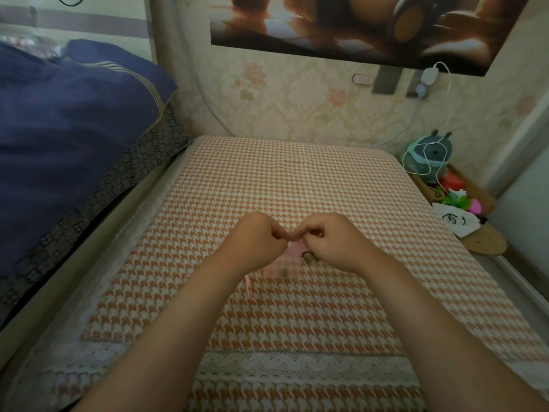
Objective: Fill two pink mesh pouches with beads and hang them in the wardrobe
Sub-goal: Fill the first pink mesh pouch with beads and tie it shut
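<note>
A pink mesh pouch [292, 251] hangs between my two hands above the orange-and-white houndstooth tabletop [297, 179]. My left hand [255, 236] and my right hand [332, 239] both pinch its top edge, fingertips almost touching. The pouch's lower part [276, 269] rests on the cloth and is see-through. A pink ribbon [249, 285] trails from under my left wrist. A small dark bead-like thing [306, 255] shows at my right hand's fingers. A second pouch is not visible.
A dark blue quilt [74, 129] lies on the bed at the left. At the right, a wooden shelf [481, 242] holds a grey-green plush toy [430, 153], a white drawstring bag [454, 221] and colourful bits. White cable [427, 144] hangs from the wall.
</note>
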### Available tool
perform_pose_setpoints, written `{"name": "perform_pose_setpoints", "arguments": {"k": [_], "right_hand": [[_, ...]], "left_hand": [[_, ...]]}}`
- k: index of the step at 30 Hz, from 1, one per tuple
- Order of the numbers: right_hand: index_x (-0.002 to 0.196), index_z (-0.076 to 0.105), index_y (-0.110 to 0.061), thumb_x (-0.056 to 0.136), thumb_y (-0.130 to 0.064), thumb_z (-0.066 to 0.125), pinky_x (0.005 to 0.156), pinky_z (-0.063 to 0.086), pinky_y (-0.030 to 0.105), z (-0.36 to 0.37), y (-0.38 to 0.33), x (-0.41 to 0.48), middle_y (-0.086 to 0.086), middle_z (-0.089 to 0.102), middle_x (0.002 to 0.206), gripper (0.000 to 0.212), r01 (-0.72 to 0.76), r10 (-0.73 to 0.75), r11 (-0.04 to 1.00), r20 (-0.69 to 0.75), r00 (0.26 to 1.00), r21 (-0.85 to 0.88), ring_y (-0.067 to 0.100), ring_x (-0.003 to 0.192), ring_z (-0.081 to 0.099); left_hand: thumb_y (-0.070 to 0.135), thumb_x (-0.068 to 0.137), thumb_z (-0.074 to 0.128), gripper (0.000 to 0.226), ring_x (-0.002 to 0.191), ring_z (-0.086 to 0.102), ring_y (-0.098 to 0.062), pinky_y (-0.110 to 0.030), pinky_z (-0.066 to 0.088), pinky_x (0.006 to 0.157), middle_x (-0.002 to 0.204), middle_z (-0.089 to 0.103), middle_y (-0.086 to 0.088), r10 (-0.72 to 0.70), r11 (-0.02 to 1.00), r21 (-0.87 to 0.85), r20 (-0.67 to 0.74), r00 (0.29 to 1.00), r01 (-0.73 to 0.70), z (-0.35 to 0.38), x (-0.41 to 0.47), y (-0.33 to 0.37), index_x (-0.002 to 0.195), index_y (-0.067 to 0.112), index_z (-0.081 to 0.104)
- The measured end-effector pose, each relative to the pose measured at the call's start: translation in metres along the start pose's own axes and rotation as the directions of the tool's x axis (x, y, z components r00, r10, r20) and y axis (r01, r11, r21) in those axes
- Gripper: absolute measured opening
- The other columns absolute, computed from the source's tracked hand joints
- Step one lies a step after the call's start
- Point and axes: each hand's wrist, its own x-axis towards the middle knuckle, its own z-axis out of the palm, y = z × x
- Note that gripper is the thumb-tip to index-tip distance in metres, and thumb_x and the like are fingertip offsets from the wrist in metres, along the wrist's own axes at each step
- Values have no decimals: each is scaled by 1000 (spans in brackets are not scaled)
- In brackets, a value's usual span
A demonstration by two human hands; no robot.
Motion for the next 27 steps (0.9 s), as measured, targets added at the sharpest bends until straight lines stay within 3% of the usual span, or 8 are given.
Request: {"name": "perform_pose_setpoints", "arguments": {"k": [2,4,9,13,17,19,22,27], "right_hand": [[98,74,-34,94,-7,56,75,55,25,-1,10,0,-17,72,97,33,-34,41,998,-114,993,57,-2,81,66],[97,72,-37,95,-12,57,78,57,32,0,22,1,-16,72,99,29,-85,78,996,-162,984,-36,3,83,66],[105,78,-33,93,-21,65,77,49,28,13,31,2,-12,72,114,21,-99,123,922,40,992,-374,13,110,63],[108,78,-35,94,-28,64,77,50,27,21,27,7,-11,73,111,21,-80,116,868,43,992,-491,15,103,66],[105,77,-33,96,-31,62,74,52,30,27,26,10,-8,74,107,18,-75,121,836,49,991,-544,19,102,67],[103,78,-32,95,-33,64,75,52,30,22,23,10,-9,73,109,16,-102,118,863,2,993,-495,17,106,66],[104,75,-31,93,-35,69,77,55,32,10,15,9,-13,73,102,13,-151,113,954,-155,981,-259,9,88,68],[98,76,-33,87,-29,78,66,49,19,6,-5,2,-22,70,85,12,4,1,1000,-210,978,21,-12,64,59]], "left_hand": [[16,88,63,22,76,64,-5,-21,54,68,101,75,5,-11,1000,-20,-4,1000,11,1,2,-1,102,22,78],[14,87,64,23,66,55,0,-14,45,59,101,72,4,-18,999,-36,3,1000,18,2,3,-4,106,20,77],[15,85,67,28,78,59,-2,-13,45,64,109,68,7,-27,998,-51,38,999,29,0,2,-14,112,21,73],[18,85,70,29,75,60,6,-6,44,58,105,68,11,-4,998,-58,48,999,7,-1,1,-18,113,23,72],[21,85,70,30,78,68,-4,-21,58,69,97,67,12,-4,997,-78,57,998,8,-1,0,-17,115,24,72],[19,86,69,31,78,67,-3,-20,57,70,95,67,12,4,996,-89,57,998,1,0,0,-17,116,22,71],[19,86,69,31,76,60,7,-6,44,64,95,63,14,29,996,-86,47,998,-25,1,1,-16,117,21,71],[19,86,68,34,70,55,11,-5,38,57,90,61,15,34,994,-103,50,998,-29,2,2,-16,120,21,70]]}}
